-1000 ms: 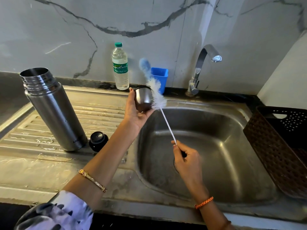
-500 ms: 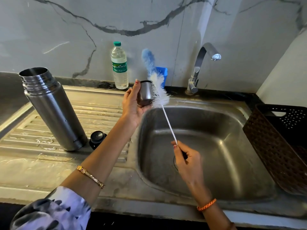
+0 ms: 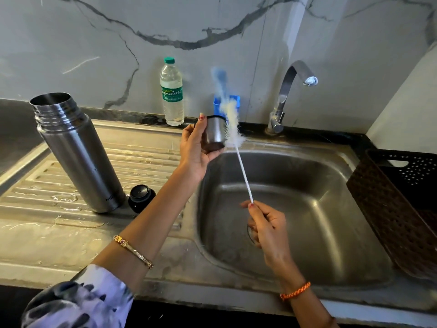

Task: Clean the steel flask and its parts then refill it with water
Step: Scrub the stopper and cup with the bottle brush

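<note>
My left hand grips the small steel cup lid above the sink's left rim, rim up. My right hand pinches the thin white handle of a long bottle brush. Its white and blue bristles are blurred and lie against the cup's right side, the tip pointing up. The open steel flask stands upright on the wet draining board. A black stopper lies at the flask's foot.
The steel sink basin is below my hands, with the tap at the back. A plastic water bottle and a blue holder stand by the marble wall. A brown plastic basket sits at the right.
My left hand has turned the cup more upright. The brush has slid upward along the cup's side. My right hand has stayed almost in place.
</note>
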